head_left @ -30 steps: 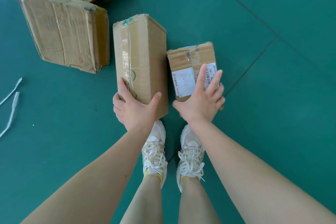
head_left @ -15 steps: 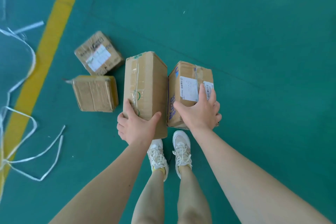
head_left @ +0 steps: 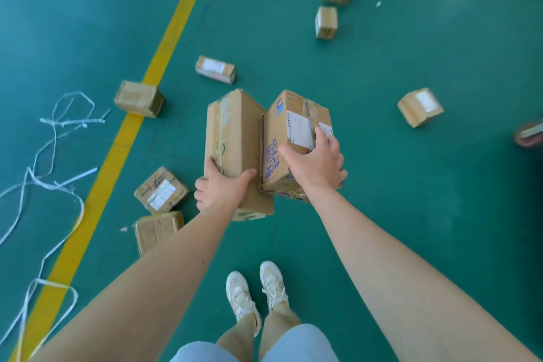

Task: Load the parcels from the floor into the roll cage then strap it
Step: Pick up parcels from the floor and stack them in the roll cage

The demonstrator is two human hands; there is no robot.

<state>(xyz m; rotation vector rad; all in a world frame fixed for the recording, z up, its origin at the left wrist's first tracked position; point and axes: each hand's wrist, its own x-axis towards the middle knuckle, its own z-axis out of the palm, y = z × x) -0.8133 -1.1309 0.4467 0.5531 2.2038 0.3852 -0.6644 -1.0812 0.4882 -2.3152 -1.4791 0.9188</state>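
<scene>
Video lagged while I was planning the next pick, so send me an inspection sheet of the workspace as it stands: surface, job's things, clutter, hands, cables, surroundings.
Surface: green floor with a yellow line.
Job's things: tall box and labelled box held side by side; other boxes scattered on the floor; roll cage not in view.
Clutter: loose white strapping left of the yellow line.
Hands: left hand grips the tall box's near end; right hand grips the labelled box, fingers over its top.
Cables: nothing seen.
Surroundings: blurred reddish thing at the right edge, perhaps a shoe.

Green floor (head_left: 411, 214), yellow line (head_left: 164, 47)
</scene>
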